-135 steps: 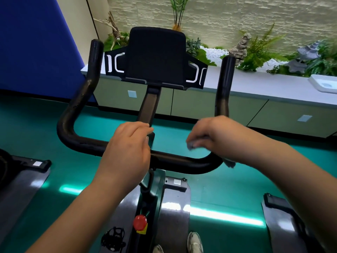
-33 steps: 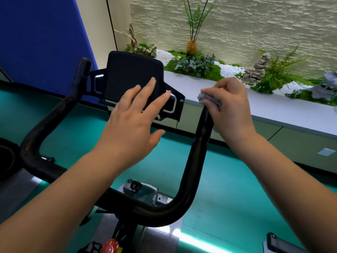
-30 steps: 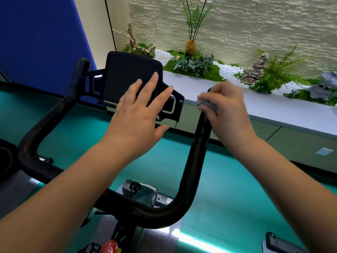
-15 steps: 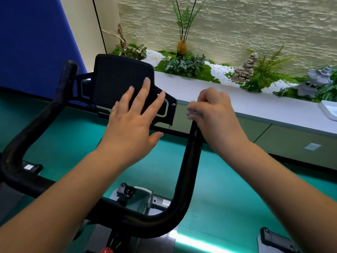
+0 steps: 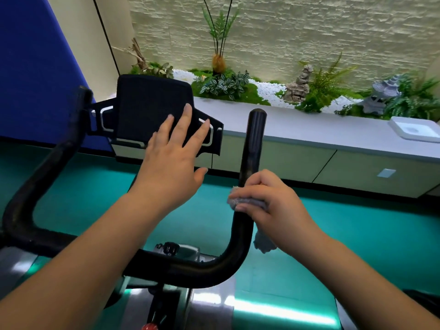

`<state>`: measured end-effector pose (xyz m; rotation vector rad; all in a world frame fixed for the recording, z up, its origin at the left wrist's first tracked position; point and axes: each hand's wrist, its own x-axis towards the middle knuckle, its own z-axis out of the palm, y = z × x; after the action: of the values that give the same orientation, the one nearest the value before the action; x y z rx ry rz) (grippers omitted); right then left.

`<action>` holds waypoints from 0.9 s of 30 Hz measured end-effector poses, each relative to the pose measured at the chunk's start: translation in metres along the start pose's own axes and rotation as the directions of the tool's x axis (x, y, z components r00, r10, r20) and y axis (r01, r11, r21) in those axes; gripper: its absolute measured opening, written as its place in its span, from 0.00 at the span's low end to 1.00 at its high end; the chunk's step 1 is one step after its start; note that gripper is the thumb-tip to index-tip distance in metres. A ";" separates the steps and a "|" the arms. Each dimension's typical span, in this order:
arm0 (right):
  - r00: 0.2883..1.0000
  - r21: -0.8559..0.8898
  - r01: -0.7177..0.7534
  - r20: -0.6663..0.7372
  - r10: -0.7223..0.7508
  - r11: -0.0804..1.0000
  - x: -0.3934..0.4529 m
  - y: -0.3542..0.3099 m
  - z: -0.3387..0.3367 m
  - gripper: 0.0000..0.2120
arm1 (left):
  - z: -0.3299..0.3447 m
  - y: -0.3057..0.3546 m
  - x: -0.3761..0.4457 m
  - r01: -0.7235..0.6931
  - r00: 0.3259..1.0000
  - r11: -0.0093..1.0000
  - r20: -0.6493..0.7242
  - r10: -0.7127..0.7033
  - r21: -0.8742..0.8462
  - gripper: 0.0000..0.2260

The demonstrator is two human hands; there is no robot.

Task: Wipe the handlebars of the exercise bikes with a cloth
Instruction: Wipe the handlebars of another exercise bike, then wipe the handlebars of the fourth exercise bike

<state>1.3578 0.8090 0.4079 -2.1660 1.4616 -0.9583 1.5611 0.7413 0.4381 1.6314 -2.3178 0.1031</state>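
The black handlebar (image 5: 252,144) of the exercise bike curves from its upright right prong down to a cross bar and up a left prong. My right hand (image 5: 273,201) is wrapped around the lower part of the right prong, gripping a grey cloth (image 5: 247,201) against the bar. One end of the cloth hangs below my wrist. My left hand (image 5: 173,163) hovers flat with its fingers spread over the black tablet holder (image 5: 147,108), holding nothing.
A long white-topped cabinet (image 5: 333,129) runs behind the bike, with a planter of ferns, white pebbles and stone figures along the wall. A white tray (image 5: 415,131) lies on it at the right. The floor is teal. A blue panel stands at the left.
My right hand has slid with the cloth from the top of the right prong down to its lower part, baring the tip. The left hand has stayed over the tablet holder.
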 end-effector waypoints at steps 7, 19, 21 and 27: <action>0.955 0.138 -0.181 -0.213 0.207 0.974 -0.015 -0.004 -0.013 0.10 | -0.006 0.015 -0.018 -0.116 0.993 0.988 -0.043 0.112 -0.105 0.29; 0.874 0.111 -0.373 -0.292 0.389 0.921 -0.044 0.078 -0.067 0.08 | 0.005 0.102 -0.018 -0.201 0.980 0.977 -0.010 0.201 -0.071 0.24; 0.874 0.093 -0.385 -0.284 0.395 0.918 -0.049 0.101 -0.080 0.07 | 0.019 0.127 -0.014 -0.233 0.972 0.972 0.014 0.233 -0.045 0.24; 0.892 0.039 -0.398 -0.217 0.397 0.916 -0.067 0.170 -0.125 0.07 | 0.078 0.198 0.004 -0.220 0.965 0.975 0.150 0.213 0.028 0.27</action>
<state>1.1400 0.8112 0.3680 -1.6987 1.9185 -1.0619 1.3599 0.7895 0.3880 1.4434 -2.6185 0.0853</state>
